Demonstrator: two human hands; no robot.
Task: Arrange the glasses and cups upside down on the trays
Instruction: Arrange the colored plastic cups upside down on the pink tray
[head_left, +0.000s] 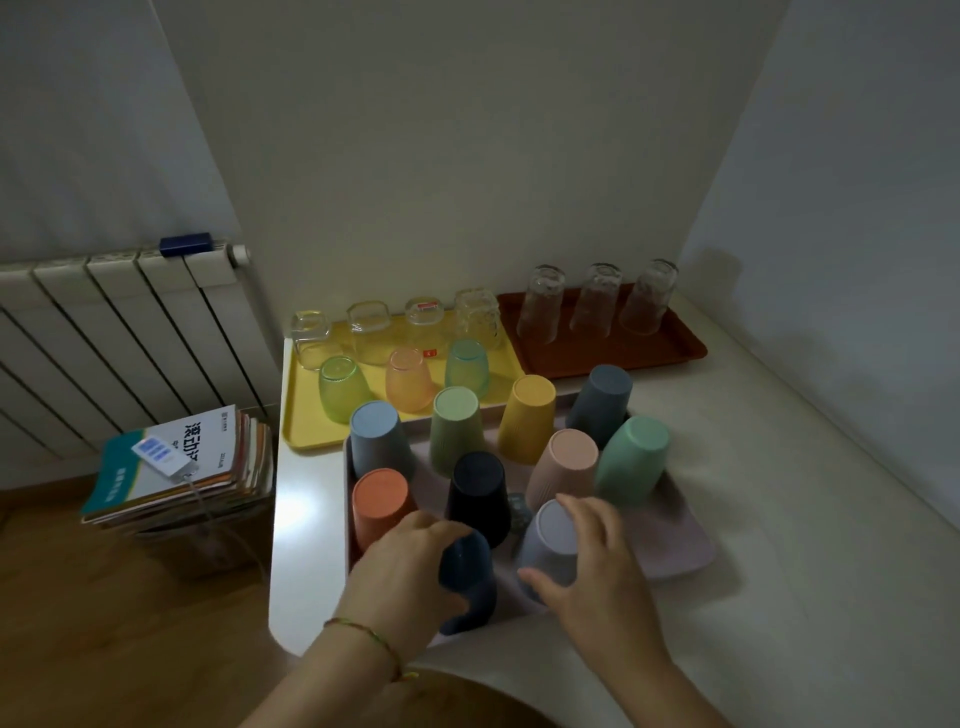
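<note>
On the pale pink tray (670, 545) nearest me stand several upside-down plastic cups in mixed colours. My left hand (405, 566) grips a dark navy cup (467, 582) at the tray's front, bottom up. My right hand (592, 566) holds a lavender-grey cup (550, 545) beside it, fingers curled round its side. The yellow tray (301, 415) behind carries several inverted clear glasses and three tinted ones. Three tall clear glasses stand inverted on the brown tray (675, 348) at the back right.
The trays sit on a white table (779, 597) in a room corner. A white radiator (114, 338) lines the left wall. A stack of books (182, 467) stands on the wooden floor beside the table's left edge.
</note>
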